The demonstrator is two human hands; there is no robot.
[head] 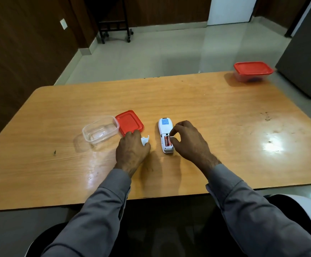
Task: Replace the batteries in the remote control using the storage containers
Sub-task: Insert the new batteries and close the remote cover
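A: Remote control (165,130), white, lies face down near the middle of the wooden table (206,108), its battery bay uncovered and two red batteries (167,141) showing inside.

B: And the right hand (190,140)?

A: It hovers at the remote's right edge, thumb and forefinger curled close together right at the bay. Whether they grip anything cannot be told from this angle.

B: What about the left hand (132,148)?

A: It rests palm down on the table, just left of the remote, with fingers bent over the white battery cover (145,140); the thumb touches the cover's near edge. A firm grip cannot be confirmed.

B: Where are the containers?

A: An open clear container (100,130) sits left of the hand, seemingly with nothing in it, and its red lid (129,122) lies beside it, touching the left fingertips. A second container (253,72), closed with a red lid, stands well apart at the far right corner.
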